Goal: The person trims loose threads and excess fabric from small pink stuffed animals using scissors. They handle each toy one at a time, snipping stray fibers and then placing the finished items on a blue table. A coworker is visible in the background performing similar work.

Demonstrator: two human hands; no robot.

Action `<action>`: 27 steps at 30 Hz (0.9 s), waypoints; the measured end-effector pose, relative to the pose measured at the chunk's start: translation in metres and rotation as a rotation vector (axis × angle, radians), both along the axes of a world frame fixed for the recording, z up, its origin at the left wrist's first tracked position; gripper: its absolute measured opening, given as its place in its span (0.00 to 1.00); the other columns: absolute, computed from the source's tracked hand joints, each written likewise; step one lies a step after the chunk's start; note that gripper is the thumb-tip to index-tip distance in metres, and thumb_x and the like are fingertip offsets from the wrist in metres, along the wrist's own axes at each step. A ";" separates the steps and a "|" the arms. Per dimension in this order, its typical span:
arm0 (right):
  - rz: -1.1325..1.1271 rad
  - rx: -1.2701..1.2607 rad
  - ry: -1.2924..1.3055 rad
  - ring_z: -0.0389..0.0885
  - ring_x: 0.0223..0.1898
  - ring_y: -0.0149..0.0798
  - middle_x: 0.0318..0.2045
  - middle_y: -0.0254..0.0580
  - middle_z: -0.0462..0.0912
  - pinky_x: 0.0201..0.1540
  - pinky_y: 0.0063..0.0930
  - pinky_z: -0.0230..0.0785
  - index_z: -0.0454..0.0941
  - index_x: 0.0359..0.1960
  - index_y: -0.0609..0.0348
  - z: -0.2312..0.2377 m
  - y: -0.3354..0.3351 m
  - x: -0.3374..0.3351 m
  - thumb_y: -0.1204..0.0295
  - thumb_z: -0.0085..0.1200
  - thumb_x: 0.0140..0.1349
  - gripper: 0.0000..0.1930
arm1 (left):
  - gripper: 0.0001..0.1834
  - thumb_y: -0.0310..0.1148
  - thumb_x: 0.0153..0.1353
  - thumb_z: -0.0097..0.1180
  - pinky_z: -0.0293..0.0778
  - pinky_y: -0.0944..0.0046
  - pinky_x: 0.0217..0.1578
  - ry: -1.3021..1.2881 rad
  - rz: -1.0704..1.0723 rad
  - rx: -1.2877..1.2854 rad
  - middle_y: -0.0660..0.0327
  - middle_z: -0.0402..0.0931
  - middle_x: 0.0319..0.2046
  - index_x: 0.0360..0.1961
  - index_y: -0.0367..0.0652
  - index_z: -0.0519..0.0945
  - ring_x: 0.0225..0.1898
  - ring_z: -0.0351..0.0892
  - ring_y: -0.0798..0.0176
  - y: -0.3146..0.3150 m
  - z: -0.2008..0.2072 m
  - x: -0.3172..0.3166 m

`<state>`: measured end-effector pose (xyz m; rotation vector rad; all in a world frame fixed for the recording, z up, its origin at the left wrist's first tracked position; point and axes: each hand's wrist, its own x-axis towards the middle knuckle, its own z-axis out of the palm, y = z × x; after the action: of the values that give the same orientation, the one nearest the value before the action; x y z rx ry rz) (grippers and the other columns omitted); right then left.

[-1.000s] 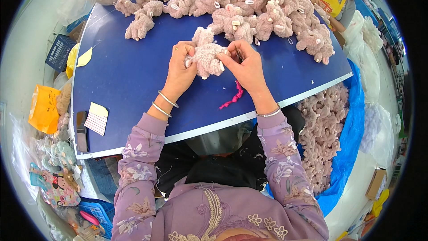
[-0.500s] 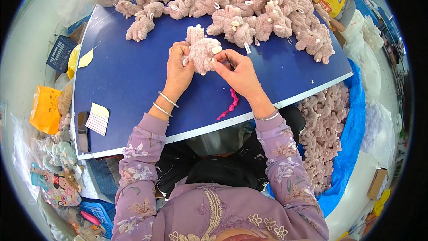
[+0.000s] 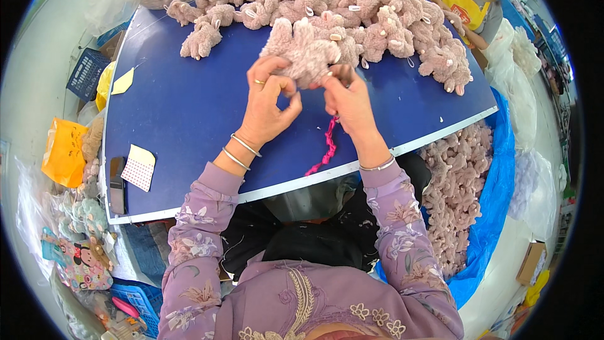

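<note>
Above the table, a pinkish-beige plush toy (image 3: 301, 56) with long ears is held up between my two hands, slightly blurred. My left hand (image 3: 269, 101) has bent fingers on the toy's lower left side, while its thumb stands away from the plush. My right hand (image 3: 351, 101) pinches the toy's lower right edge. From beneath the right fingers, a bright pink braided cord (image 3: 328, 141) hangs down to the table's near edge. What the cord is tied to is hidden by the hand.
Similar plush toys (image 3: 365, 0) are heaped along the far side of the blue table (image 3: 189, 113). A dotted sticker sheet (image 3: 138, 167) and a dark phone-like object (image 3: 117, 186) lie left. At right, a blue sack (image 3: 497, 214) holds many more toys. A co-worker (image 3: 469, 6) sits far right.
The plush toy has moved up and to the right and turned. My left thumb has come off it. The pink cord now reaches up to my right hand; the dark tool there is hidden.
</note>
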<state>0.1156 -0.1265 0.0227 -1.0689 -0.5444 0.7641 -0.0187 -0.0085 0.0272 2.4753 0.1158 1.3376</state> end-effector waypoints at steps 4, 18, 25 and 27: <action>-0.001 0.086 0.044 0.58 0.13 0.19 0.26 0.40 0.80 0.15 0.17 0.53 0.71 0.39 0.61 0.004 -0.004 0.011 0.75 0.49 0.63 0.05 | 0.10 0.18 0.52 0.52 0.65 0.65 0.52 -0.089 -0.046 -0.364 0.56 0.68 0.49 0.35 0.40 0.70 0.49 0.69 0.61 0.015 -0.019 -0.001; 0.097 0.100 0.149 0.65 0.16 0.22 0.23 0.33 0.74 0.17 0.18 0.55 0.73 0.39 0.61 0.004 -0.010 0.009 0.78 0.41 0.58 0.10 | 0.27 0.47 0.65 0.52 0.73 0.70 0.37 0.195 -0.780 -1.679 0.61 0.73 0.48 0.60 0.44 0.65 0.43 0.75 0.71 0.025 -0.015 -0.002; 0.036 0.015 0.157 0.67 0.17 0.21 0.23 0.32 0.75 0.16 0.16 0.55 0.75 0.39 0.60 -0.007 -0.002 0.017 0.75 0.41 0.62 0.10 | 0.33 0.34 0.60 0.56 0.74 0.62 0.50 0.319 -0.779 -1.424 0.60 0.69 0.56 0.64 0.40 0.60 0.54 0.73 0.65 0.028 -0.014 -0.013; 0.023 -0.011 0.111 0.67 0.17 0.21 0.23 0.31 0.75 0.15 0.17 0.56 0.75 0.39 0.59 -0.010 -0.002 0.018 0.73 0.43 0.63 0.09 | 0.32 0.32 0.59 0.56 0.73 0.62 0.49 0.355 -0.726 -1.403 0.60 0.70 0.55 0.64 0.39 0.61 0.54 0.73 0.66 0.026 -0.010 -0.013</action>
<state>0.1337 -0.1290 0.0126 -1.0252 -0.4596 0.8423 -0.0316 0.0173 0.0172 1.2529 0.1420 0.2307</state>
